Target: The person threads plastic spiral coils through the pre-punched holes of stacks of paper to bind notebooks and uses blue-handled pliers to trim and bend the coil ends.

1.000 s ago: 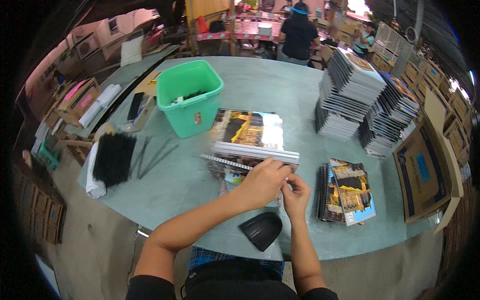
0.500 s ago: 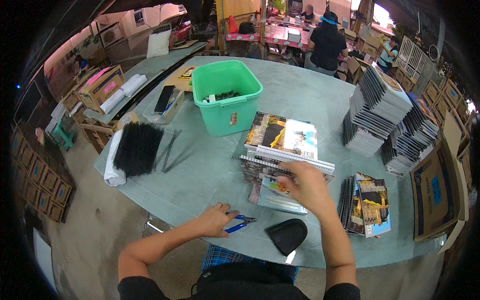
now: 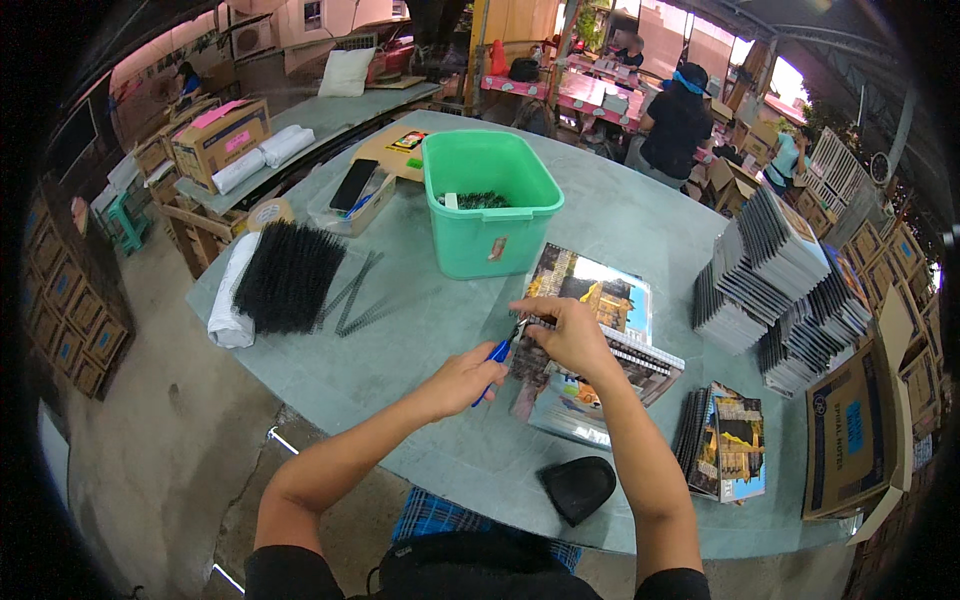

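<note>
The left hand (image 3: 462,379) was clenched around a small blue-handled plier-like tool (image 3: 497,355), its tip aimed at the near-left corner of the stack of spiral-bound notebooks with colourful picture covers (image 3: 590,345) that lay on the grey-green worktop (image 3: 420,330), just in front of the green plastic tub (image 3: 487,203). The right hand (image 3: 570,335) rested on top of that stack, fingers curled over the black wire binding at the corner — pinning it rather than lifting it, as far as could be seen. Judged from this, the step in hand was finishing the end of the spiral coil on the top notebook: the tool met the wire where the right fingers steadied it. The next move would call for a firm, small squeeze right at the wire's tip, with the right hand keeping the book from sliding. Left of the work lay a bundle of loose black spiral coils (image 3: 288,277) on a white cloth roll (image 3: 226,300); to the right stood tall fanned stacks of bound notebooks (image 3: 765,270), and a smaller upright batch (image 3: 725,450) sat near the worktop's edge — beside a black pouch (image 3: 578,487).
</note>
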`<state>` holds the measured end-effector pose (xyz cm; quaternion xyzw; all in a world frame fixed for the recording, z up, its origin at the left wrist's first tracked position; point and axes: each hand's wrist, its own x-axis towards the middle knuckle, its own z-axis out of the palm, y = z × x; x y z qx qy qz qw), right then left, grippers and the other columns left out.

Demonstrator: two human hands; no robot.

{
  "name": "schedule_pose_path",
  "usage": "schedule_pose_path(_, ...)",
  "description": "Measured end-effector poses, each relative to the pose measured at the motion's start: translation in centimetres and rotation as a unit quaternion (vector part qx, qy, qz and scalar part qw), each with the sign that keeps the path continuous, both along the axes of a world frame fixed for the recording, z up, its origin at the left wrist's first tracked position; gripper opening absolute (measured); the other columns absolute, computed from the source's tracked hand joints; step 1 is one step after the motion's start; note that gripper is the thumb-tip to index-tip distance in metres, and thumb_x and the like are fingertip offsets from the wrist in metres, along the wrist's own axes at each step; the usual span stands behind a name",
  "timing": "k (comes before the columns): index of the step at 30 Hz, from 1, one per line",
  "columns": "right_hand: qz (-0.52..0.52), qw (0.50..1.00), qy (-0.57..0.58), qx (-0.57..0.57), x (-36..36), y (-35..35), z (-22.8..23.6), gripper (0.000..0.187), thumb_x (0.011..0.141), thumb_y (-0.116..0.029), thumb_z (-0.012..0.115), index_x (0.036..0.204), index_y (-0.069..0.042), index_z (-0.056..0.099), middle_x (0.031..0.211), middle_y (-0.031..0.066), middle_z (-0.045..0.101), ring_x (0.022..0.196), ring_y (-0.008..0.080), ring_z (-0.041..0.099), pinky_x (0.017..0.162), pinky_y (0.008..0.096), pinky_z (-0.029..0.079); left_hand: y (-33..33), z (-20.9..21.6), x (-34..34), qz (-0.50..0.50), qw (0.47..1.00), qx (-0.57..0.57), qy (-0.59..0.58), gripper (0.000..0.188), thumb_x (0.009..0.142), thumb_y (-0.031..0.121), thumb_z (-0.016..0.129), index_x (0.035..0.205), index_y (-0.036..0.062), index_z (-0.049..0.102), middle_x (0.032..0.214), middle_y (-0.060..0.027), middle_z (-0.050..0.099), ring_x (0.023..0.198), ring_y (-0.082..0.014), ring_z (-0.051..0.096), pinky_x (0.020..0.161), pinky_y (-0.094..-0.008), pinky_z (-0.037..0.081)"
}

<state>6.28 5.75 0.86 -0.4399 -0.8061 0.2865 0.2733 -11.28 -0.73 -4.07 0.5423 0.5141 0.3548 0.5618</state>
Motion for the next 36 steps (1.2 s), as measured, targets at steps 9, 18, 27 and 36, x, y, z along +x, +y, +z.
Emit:
schedule_pose_path(9, -0.021, 0.992, -0.004, 0.121, 0.2, -0.3, -1.1, 0.021, 0.070, -0.003, 0.065, 0.091, -0.002, 0.067, 0.102, 0.0167, 0.056, 0.093, 0.0330, 0.057, 0.081, 0.0389, 0.048, 0.7, 0.7, -0.4, -0.027, 0.931, 0.185, 0.313, 0.033, 0.089, 0.036, 0.053, 0.098, 0.0038, 0.057, 0.089, -0.0104, 0.063, 0.075, -0.0257, 0.063, 0.060, -0.0388, 0.048)
schedule_pose_path(18, -0.104, 0.986, -0.018, 0.128, 0.1, -0.2, -1.6, 0.024, 0.062, -0.010, 0.076, 0.079, 0.004, 0.065, 0.092, 0.0166, 0.057, 0.084, 0.0313, 0.059, 0.073, 0.0369, 0.048, 0.6, 0.2, 0.1, -0.094, 0.984, 0.040, 0.146, 0.043, 0.093, 0.035, 0.044, 0.121, 0.0028, 0.046, 0.097, -0.0153, 0.062, 0.077, -0.0300, 0.064, 0.064, -0.0437, 0.049)
schedule_pose_path(27, -0.031, 0.979, 0.075, 0.186, -1.2, 8.4, 6.8, 0.032, 0.069, -0.013, 0.073, 0.098, -0.002, 0.066, 0.111, 0.0241, 0.054, 0.076, 0.0304, 0.060, 0.074, 0.0372, 0.050, 0.4, -2.7, -0.1, -0.138, 0.985, 0.035, 0.099, 0.050, 0.089, 0.033, 0.052, 0.128, 0.0030, 0.043, 0.100, -0.0194, 0.058, 0.081, -0.0313, 0.059, 0.072, -0.0377, 0.046)
schedule_pose_path(36, -0.140, 0.932, -0.247, 0.226, 6.5, -4.9, -3.9, 0.083, 0.073, -0.039, 0.073, 0.139, -0.009, 0.032, 0.147, 0.0183, 0.024, 0.132, 0.0384, 0.030, 0.104, 0.0569, 0.026, -0.5, -8.9, -7.5, -0.044, 0.825, 0.149, 0.544, 0.058, 0.076, 0.044, 0.063, 0.124, 0.0131, 0.050, 0.122, -0.0152, 0.053, 0.118, -0.0343, 0.044, 0.099, -0.0485, 0.032)
